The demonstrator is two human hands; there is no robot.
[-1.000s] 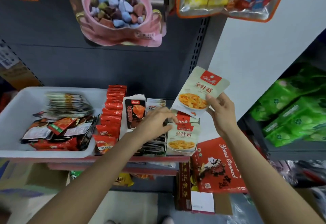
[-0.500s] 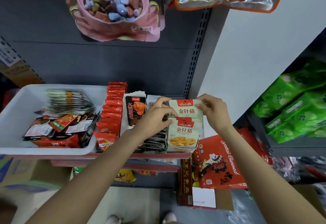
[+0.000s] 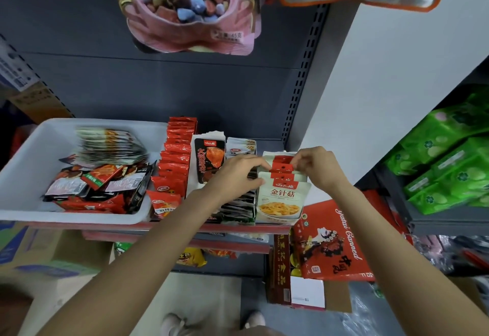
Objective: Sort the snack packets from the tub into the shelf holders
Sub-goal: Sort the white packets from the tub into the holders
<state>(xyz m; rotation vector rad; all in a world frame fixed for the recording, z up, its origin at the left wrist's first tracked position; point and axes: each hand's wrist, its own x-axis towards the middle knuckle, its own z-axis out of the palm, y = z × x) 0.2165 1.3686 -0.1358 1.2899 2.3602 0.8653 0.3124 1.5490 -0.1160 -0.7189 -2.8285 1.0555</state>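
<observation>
Seating a packet in its holder
Your right hand fingers pinch the rear mushroom packet; left hand fingers, loosely curled, steady the row.

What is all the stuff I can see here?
white tub: one, left on shelf, holding loose packets
red packets: one row, beside the tub
cream mushroom packets: one row, right end of shelf
pink candy bag: one, hanging above
green packs: several, right shelf
red box: one, below the shelf
left hand: one, resting on the packets
right hand: one, fingers pinching a mushroom packet's top
</observation>
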